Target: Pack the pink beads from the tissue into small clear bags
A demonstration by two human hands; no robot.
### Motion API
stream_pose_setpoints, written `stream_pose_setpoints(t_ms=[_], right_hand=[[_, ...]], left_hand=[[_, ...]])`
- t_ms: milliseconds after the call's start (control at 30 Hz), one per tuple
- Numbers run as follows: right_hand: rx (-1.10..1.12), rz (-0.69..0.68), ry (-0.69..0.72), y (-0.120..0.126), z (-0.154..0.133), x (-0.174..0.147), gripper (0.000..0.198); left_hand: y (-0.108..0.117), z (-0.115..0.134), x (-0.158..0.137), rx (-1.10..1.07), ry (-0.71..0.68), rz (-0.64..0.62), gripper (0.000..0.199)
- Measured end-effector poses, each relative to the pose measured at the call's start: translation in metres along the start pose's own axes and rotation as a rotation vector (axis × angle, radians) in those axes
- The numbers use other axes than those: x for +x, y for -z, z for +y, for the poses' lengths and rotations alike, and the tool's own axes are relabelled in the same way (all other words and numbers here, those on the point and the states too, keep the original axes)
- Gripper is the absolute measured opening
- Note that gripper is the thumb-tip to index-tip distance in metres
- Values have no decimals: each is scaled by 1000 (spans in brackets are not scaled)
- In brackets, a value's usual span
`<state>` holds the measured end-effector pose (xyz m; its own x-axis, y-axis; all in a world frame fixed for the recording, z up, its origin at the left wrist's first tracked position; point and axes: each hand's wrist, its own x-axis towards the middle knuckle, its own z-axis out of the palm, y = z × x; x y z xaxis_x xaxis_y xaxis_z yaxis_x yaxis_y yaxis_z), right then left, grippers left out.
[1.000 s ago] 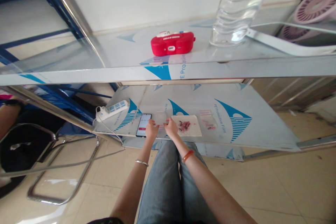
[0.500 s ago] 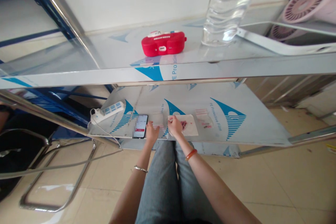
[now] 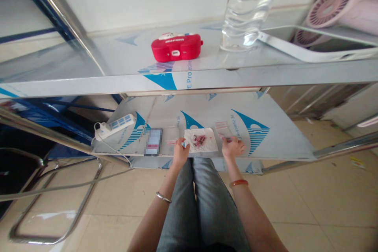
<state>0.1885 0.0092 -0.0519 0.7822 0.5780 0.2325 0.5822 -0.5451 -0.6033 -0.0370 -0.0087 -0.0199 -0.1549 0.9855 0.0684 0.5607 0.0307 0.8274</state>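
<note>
A white sheet of paper or tissue (image 3: 206,145) lies on the lower shelf with a small heap of red and dark beads (image 3: 198,140) on it; their exact kind is too small to tell. At the sheet's left edge rests my left hand (image 3: 180,153), fingers apart, thumb near the sheet. My right hand (image 3: 233,147) is to the right of the sheet, its fingers closed over the lower end of a small clear plastic bag (image 3: 222,126) with pink stripes. Another such bag (image 3: 172,134) lies left of the sheet, partly beside my left hand.
A phone (image 3: 153,141) and a white power strip (image 3: 116,126) with a cable lie on the left. On the upper shelf stand a red earphone case (image 3: 177,48), a water bottle (image 3: 248,12), a white-framed flat object (image 3: 307,47) and a pink fan (image 3: 330,6).
My right hand has left the sheet's left edge and moved right to the striped bag. My left hand has shifted right to the sheet's edge. The beads now show fully.
</note>
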Motion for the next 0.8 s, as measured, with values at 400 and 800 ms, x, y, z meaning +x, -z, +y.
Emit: stream_pose_setpoints(t_ms=[400, 800], right_hand=[[144, -75, -162, 9, 8, -1, 33], [893, -835, 43, 63, -7, -38, 32]], left_hand=[[4, 23, -12, -56, -9, -53, 18], [1, 49, -16, -439, -21, -221, 30]])
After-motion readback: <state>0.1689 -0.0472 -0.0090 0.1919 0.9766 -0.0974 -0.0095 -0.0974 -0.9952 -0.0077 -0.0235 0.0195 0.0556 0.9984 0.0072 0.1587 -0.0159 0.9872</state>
